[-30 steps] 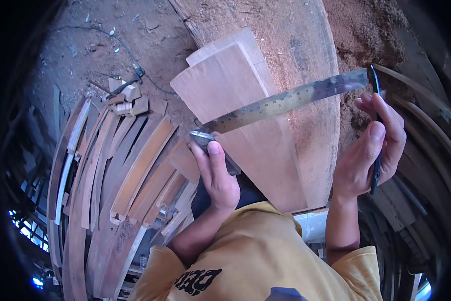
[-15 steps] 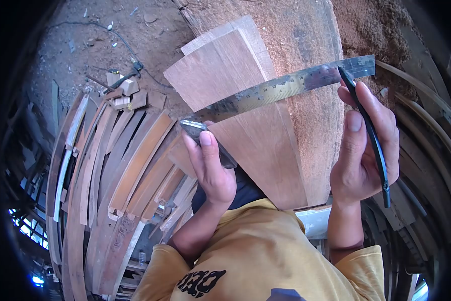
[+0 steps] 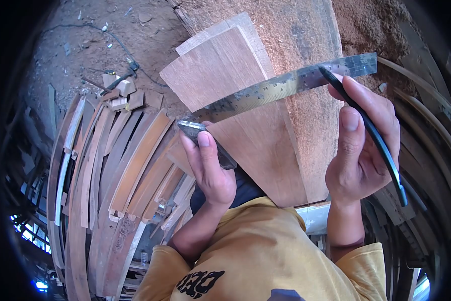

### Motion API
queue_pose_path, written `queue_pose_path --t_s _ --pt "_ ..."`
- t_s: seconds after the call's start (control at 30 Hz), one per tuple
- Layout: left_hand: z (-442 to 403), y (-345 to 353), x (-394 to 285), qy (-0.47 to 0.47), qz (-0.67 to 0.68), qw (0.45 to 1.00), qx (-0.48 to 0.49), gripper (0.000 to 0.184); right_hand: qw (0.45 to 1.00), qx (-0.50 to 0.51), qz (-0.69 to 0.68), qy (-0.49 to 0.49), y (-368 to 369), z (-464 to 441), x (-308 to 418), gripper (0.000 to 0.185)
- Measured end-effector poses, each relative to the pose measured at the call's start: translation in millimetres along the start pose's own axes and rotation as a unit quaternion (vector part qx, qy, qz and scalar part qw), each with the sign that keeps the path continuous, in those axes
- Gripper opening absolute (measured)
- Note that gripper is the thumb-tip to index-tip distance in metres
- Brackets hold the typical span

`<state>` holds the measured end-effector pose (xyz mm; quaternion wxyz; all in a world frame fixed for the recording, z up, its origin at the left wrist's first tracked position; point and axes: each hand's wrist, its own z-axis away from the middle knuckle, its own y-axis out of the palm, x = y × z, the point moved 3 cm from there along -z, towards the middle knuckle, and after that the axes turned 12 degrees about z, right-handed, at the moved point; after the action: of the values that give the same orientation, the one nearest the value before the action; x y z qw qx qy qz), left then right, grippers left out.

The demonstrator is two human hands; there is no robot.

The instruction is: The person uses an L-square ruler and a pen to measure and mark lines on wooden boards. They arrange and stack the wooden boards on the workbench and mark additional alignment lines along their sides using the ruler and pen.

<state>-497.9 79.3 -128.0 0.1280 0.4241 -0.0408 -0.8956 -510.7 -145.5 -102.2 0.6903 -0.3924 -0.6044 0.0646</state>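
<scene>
My left hand is closed around the dark stock of a try square. Its long, worn steel blade, marked with a scale, stretches right across a brown wooden board. The blade's far end reaches past the board. My right hand grips a dark pen or pencil between thumb and fingers. The pen's tip overlaps the blade's right part in view; I cannot tell whether it touches. Beneath the brown board, a paler piece shows along its far and right edges.
A large sawdust-covered slab supports the boards. Long timber strips are stacked at left, and more planks lie at right. Small wood blocks and a dark cable lie on the dirt floor.
The pen tip has moved left along the blade, and the pen's lower end has swung slightly right. My left hand still holds the square, with only a slight shift of the view.
</scene>
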Motion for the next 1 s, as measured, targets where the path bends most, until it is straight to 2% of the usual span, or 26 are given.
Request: queue_pose_path --t_s 0.07,0.1,0.23,0.5,0.57,1.0 --pt "-0.4 7.0 -2.4 -0.001 0.005 1.000 -0.020 0.035 1.000 0.000 -0.005 -0.002 1.5 -2.6 4.8 0.024" --pt "0.3 7.0 -1.3 -0.001 0.005 1.000 -0.021 0.035 0.999 0.023 -0.019 0.015 3.1 -4.1 8.8 0.022" --pt "2.2 4.1 0.4 -0.002 -0.010 0.999 -0.053 0.041 0.995 0.080 -0.051 -0.014 24.9 -20.9 24.1 0.012" --pt "4.3 3.9 0.5 -0.011 -0.023 0.998 -0.056 0.055 0.995 0.098 -0.001 -0.034 45.7 -28.7 42.0 0.009" --pt "5.9 1.0 2.0 0.004 -0.063 0.996 -0.059 0.058 0.994 0.108 0.010 -0.030 46.5 -28.3 43.3 0.009" --pt "6.0 1.0 2.9 0.010 -0.075 0.996 -0.054 0.054 0.988 0.131 0.058 -0.051 46.9 -29.6 51.2 0.011"
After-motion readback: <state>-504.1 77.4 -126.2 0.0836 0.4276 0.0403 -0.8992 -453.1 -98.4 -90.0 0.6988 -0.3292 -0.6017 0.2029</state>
